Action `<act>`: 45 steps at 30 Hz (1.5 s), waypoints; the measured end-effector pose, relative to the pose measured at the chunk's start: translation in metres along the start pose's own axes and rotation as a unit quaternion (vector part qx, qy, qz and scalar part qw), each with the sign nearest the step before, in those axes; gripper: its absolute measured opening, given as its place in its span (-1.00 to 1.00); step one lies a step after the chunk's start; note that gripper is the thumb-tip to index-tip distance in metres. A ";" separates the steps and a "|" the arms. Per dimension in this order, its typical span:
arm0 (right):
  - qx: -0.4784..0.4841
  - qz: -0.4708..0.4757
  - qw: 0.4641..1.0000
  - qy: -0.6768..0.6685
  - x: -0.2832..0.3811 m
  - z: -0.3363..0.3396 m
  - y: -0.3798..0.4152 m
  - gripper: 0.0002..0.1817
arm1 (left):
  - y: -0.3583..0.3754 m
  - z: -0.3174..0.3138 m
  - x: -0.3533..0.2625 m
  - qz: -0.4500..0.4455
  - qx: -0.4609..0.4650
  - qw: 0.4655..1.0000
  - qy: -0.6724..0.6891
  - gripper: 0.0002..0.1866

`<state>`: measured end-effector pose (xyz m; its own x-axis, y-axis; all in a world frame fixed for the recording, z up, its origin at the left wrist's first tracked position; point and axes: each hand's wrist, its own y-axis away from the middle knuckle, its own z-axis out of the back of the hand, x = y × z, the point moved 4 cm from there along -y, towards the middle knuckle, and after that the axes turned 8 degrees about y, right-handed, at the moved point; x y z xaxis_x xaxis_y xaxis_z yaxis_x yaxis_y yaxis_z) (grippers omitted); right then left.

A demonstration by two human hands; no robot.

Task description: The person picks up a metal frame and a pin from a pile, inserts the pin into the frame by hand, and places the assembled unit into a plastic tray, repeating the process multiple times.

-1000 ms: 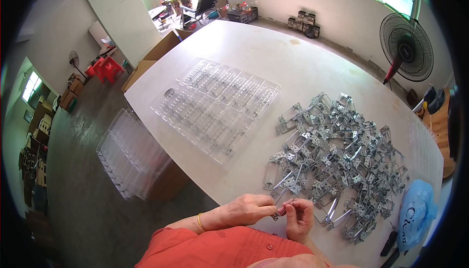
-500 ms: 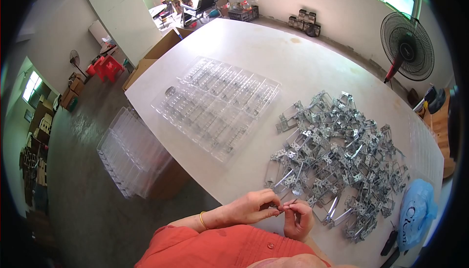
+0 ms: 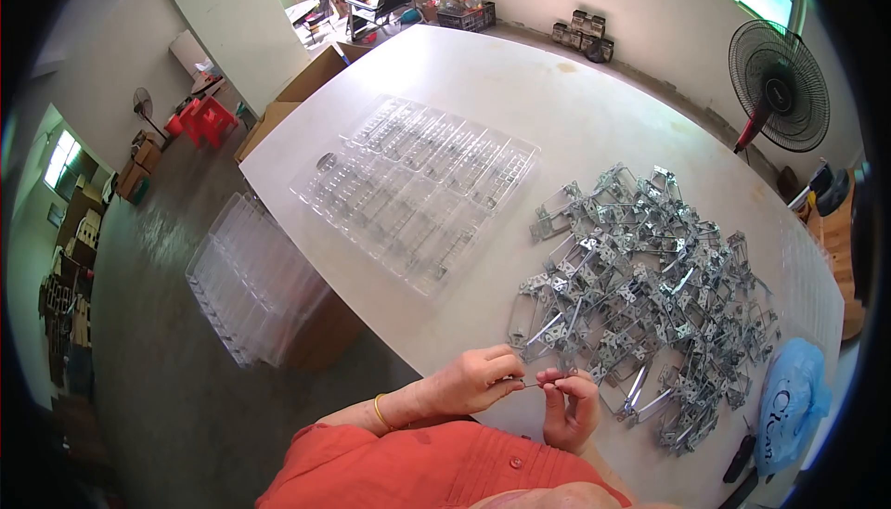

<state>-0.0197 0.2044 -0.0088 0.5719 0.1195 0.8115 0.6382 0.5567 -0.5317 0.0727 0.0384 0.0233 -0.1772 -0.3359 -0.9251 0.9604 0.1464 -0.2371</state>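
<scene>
At the table's near edge, my left hand point(image 3: 481, 379) pinches one end of a small thin metal rod point(image 3: 532, 385). My right hand point(image 3: 570, 409) grips the other end between thumb and fingers. What sits at the rod's ends is covered by my fingertips. Just beyond and to the right of my hands lies a large tangled pile of metal bracket pieces point(image 3: 650, 300). Farther off, to the left, a clear plastic tray point(image 3: 371, 217) rests flat on the table, with similar metal parts in several of its compartments.
Several stacked clear trays point(image 3: 246, 277) stand beside the white table point(image 3: 492, 64) on the left. A blue plastic bag point(image 3: 791, 407) and a black-handled tool point(image 3: 741, 458) lie at the right edge. A standing fan point(image 3: 778, 91) is beyond the far right side.
My hands have moved slightly apart, the left one shifting left, so more of the thin rod shows between them. The view has shifted a little.
</scene>
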 end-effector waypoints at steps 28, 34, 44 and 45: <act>0.008 -0.089 0.993 -0.071 0.003 0.000 0.002 -0.73 | 0.010 0.014 -0.012 -0.053 0.029 0.992 -0.113 -0.82; -0.028 -0.202 0.970 -0.133 -0.001 0.004 -0.003 -0.73 | 0.004 0.017 -0.009 -0.011 -0.061 0.994 -0.087 -0.64; -0.023 -0.234 0.959 -0.155 -0.001 0.007 -0.008 -0.76 | 0.010 0.021 -0.003 0.020 -0.122 0.989 -0.084 -0.65; -0.027 -0.233 0.960 -0.154 -0.001 0.007 -0.009 -0.76 | 0.009 0.021 -0.005 0.019 -0.119 0.989 -0.086 -0.67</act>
<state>-0.0301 0.2052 -0.0030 0.0432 0.1098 0.9930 0.8186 0.5659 -0.0982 0.0867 0.0222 0.0321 -0.0838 -0.4758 -0.8755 0.8845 0.3691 -0.2853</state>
